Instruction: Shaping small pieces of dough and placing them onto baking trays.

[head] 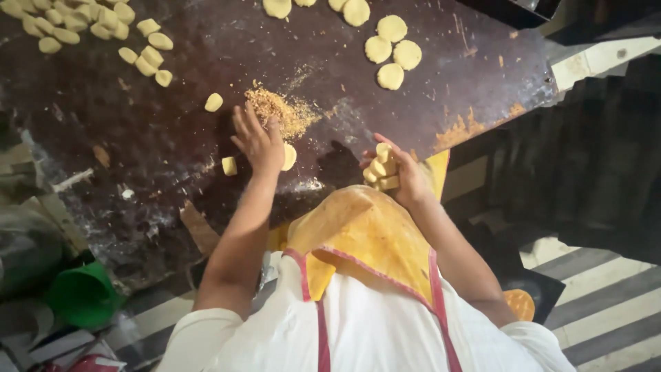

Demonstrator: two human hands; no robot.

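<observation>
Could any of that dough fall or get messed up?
Maybe. The right hand grips several dough pieces stacked loosely near the table edge, so one might slip off. The left hand presses a flattened piece beside a crumb pile; crumbs could stick to it. A small dough lump by the wrist might get knocked.

Dim overall exposure, light from above and ahead, pale glare patches on the dark brown scuffed worktop (172,138), hand shadows beside both hands, white upper garment (372,331) brightest, soft focus, corners blurred and stretched
</observation>
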